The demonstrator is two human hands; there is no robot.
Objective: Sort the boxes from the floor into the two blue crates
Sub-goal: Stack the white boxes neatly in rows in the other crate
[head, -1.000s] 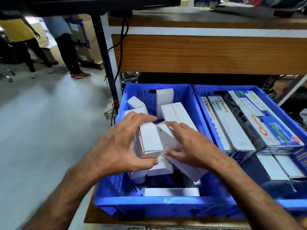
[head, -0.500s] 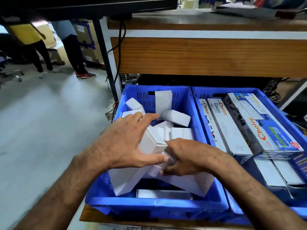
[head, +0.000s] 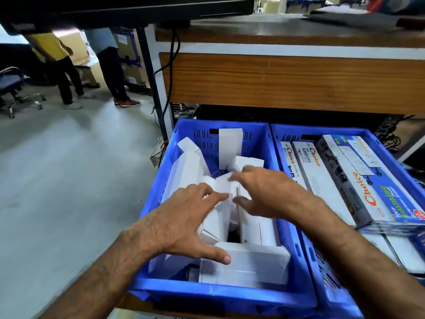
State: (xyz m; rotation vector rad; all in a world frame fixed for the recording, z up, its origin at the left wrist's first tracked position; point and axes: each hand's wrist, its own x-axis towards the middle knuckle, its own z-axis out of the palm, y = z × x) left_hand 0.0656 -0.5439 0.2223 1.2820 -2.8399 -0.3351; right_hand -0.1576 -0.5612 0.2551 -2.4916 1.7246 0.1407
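Observation:
Two blue crates stand side by side below me. The left crate [head: 220, 295] holds several plain white boxes [head: 255, 263], jumbled at different angles. The right crate [head: 391, 157] holds long printed boxes [head: 358, 185] lying flat. My left hand [head: 184, 222] hovers over the white boxes with fingers spread, the thumb resting near a flat box at the front. My right hand [head: 264, 194] is spread above the middle of the pile, fingertips blurred. Neither hand grips a box.
A wooden desk panel [head: 299, 81] overhangs the far side of the crates, with black cables [head: 171, 72] hanging at its left. Grey floor [head: 69, 180] stretches to the left. Two people [head: 110, 72] stand far back near cardboard cartons, beside an office chair [head: 13, 93].
Both hands have let go of the white boxes they held and opened above the pile. The boxes have dropped and shifted inside the left crate.

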